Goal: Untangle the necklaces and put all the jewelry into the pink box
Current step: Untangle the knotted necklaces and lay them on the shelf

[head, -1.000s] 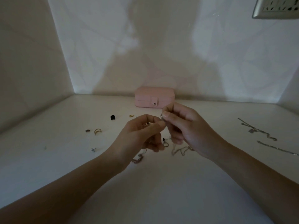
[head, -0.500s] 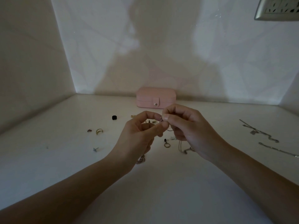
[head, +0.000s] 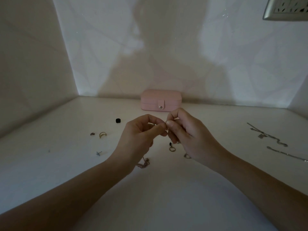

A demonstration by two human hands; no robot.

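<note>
Far to the left of where our fingertips meet, a tiny speck (head: 49,150) lies on the white tabletop (head: 50,172). Nearer the grip on that side we see a small stud earring (head: 98,153). Farther back, a little dark piece (head: 92,133) lies just beside a gold crescent cuff (head: 102,134), and beyond them sits a black cube (head: 118,120).

Our left hand (head: 141,140) is raised above the table, thumb and forefinger curled and pinching a fine chain (head: 143,163). Most of the chain lies bunched in a small heap below the wrist, with a strand running up behind the palm. Our right hand (head: 188,139) meets the left fingertip to fingertip. Its thumb and forefinger are closed on the same thin strand, and the other fingers are curled beneath. What sits between the fingertips is too small to make out.

Straight beyond the grip, against the back wall, stands the pink box (head: 160,100), lid down and snap tab fastened. Below the grip, between the hands, a small ring (head: 171,149) lies with a dark bead just above it, and a wire loop (head: 187,155) shows under the right palm.

Well to the right of the grip lie a pendant necklace (head: 260,135) and, nearer us, a plain silver chain (head: 286,154), stretched out and apart. High above them a metal socket plate (head: 286,9) sits on the wall.
</note>
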